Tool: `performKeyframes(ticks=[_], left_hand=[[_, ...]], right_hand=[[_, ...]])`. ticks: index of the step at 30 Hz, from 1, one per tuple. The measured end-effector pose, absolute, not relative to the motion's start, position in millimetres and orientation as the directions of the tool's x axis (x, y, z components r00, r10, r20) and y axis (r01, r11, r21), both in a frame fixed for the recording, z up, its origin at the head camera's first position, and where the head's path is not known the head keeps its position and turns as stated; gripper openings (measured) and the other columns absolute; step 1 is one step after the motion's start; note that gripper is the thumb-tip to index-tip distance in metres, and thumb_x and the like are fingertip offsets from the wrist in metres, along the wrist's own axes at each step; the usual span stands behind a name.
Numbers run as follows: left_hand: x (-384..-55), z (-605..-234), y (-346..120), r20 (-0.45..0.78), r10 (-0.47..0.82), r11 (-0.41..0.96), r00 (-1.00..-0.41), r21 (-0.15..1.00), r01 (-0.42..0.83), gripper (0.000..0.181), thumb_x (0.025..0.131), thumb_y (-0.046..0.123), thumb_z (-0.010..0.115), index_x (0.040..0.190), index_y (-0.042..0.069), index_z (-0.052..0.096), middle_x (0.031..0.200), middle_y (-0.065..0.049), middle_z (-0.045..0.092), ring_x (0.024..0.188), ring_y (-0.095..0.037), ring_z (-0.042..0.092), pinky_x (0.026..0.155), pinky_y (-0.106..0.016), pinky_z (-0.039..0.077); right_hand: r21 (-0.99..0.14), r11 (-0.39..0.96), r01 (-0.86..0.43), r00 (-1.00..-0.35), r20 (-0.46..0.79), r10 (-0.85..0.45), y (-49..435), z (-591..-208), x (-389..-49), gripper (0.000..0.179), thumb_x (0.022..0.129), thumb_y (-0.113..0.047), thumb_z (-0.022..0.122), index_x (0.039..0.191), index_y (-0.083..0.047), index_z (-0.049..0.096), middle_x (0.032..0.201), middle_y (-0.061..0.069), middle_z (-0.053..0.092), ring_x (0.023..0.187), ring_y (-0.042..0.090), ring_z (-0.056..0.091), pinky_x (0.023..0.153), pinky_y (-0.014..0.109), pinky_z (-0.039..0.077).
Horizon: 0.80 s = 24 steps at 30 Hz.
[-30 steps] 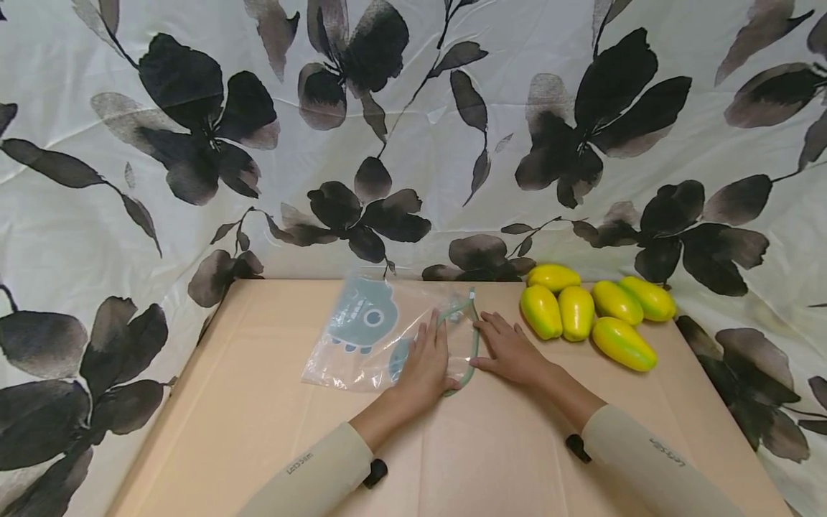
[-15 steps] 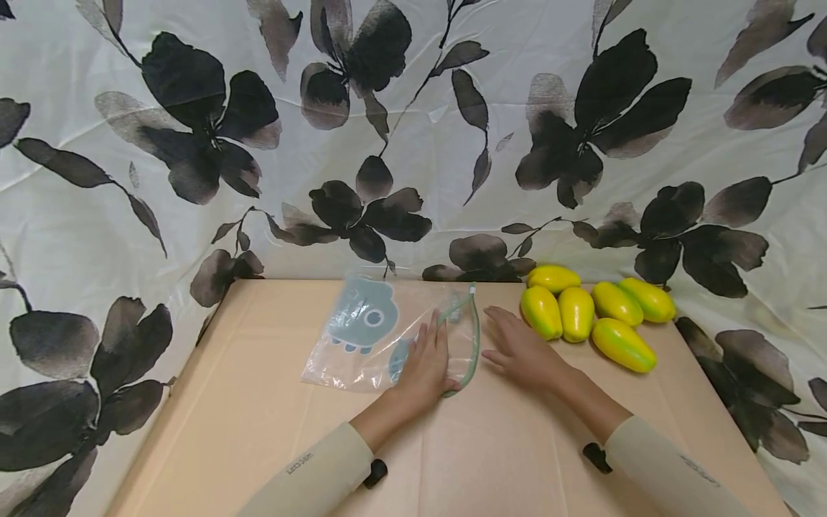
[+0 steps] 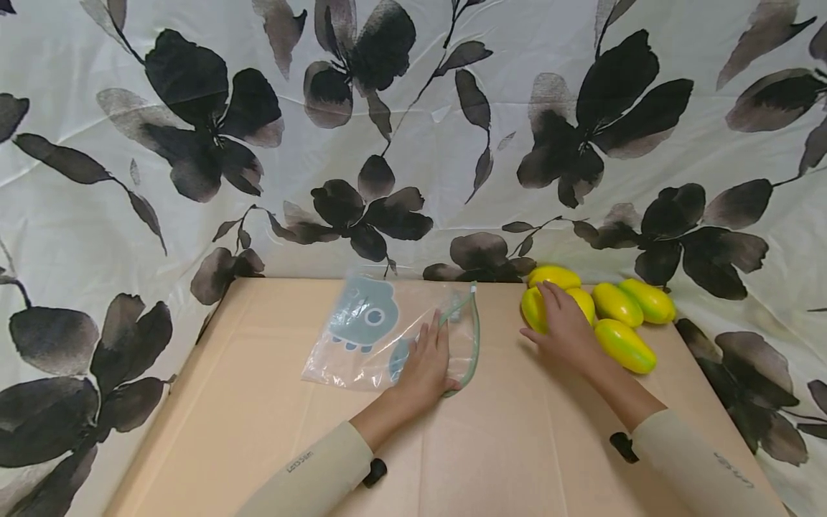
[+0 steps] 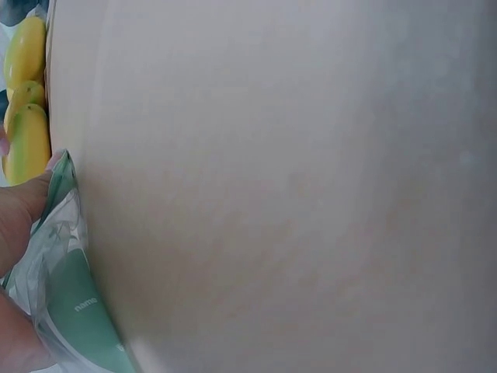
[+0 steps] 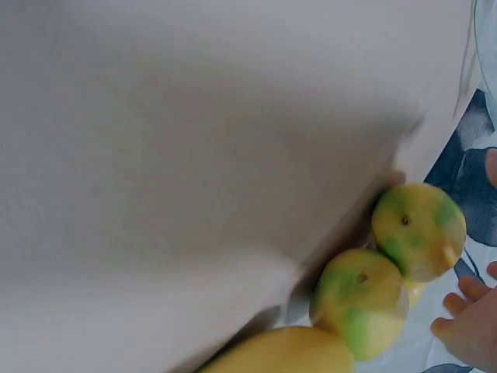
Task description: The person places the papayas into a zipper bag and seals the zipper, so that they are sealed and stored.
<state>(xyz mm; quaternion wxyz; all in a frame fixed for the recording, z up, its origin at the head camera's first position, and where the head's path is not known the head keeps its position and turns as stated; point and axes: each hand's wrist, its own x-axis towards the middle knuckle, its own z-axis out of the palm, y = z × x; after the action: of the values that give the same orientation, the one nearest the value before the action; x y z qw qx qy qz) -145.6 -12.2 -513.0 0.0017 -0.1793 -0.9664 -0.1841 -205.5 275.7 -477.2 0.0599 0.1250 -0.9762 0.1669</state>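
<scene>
A clear zip bag (image 3: 349, 366) with a blue-grey cartoon print and green edging lies near the table's far edge. On it rests my left hand (image 3: 423, 366), fingers extended; in the left wrist view the thumb hooks the bag's green rim (image 4: 60, 177). Several yellow-green mangoes (image 3: 618, 304) are grouped to the right. My right hand (image 3: 568, 327) is over the left mangoes, fingers spread above the front-left mango (image 3: 532, 310), which it partly hides. The right wrist view shows its fingers (image 5: 474, 326) beside the mangoes (image 5: 418, 231), holding nothing; contact is unclear.
A light tan board (image 3: 258, 431) covers the table. Behind and around it hangs a white cloth (image 3: 452, 215) with dark flower prints. One mango (image 3: 624, 346) lies close to my right wrist.
My right hand has left the bag's green edge and travelled right to the mangoes. The left hand and the bag have stayed in place.
</scene>
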Motion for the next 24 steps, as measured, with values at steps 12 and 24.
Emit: performKeyframes(ticks=[12, 24], left_hand=[[-144, -513, -16, 0.054, 0.351, 0.857, -0.935, 0.385, 0.343, 0.125, 0.074, 0.038, 0.092, 0.163, -0.002, 0.013, 0.173, -0.020, 0.005, 0.154, -0.047, 0.025, 0.116, -0.064, 0.037], [-144, -514, -18, 0.047, 0.361, 0.847, -0.932, 0.402, 0.348, 0.126, 0.076, 0.041, 0.090, 0.164, -0.002, 0.010, 0.174, -0.019, 0.000, 0.156, -0.047, 0.021, 0.118, -0.063, 0.035]], right_hand=[[-0.187, 0.946, -0.266, -0.958, 0.157, -0.239, 285, -485, -215, 0.098, 0.080, -0.039, 0.087, 0.150, 0.008, 0.037, 0.145, 0.034, 0.043, 0.135, 0.051, 0.039, 0.115, 0.069, 0.029], [-0.197, 0.942, -0.273, -0.962, 0.089, -0.260, 283, -491, -216, 0.096, 0.083, -0.022, 0.082, 0.157, 0.000, 0.026, 0.149, 0.035, 0.038, 0.138, 0.053, 0.038, 0.118, 0.074, 0.015]])
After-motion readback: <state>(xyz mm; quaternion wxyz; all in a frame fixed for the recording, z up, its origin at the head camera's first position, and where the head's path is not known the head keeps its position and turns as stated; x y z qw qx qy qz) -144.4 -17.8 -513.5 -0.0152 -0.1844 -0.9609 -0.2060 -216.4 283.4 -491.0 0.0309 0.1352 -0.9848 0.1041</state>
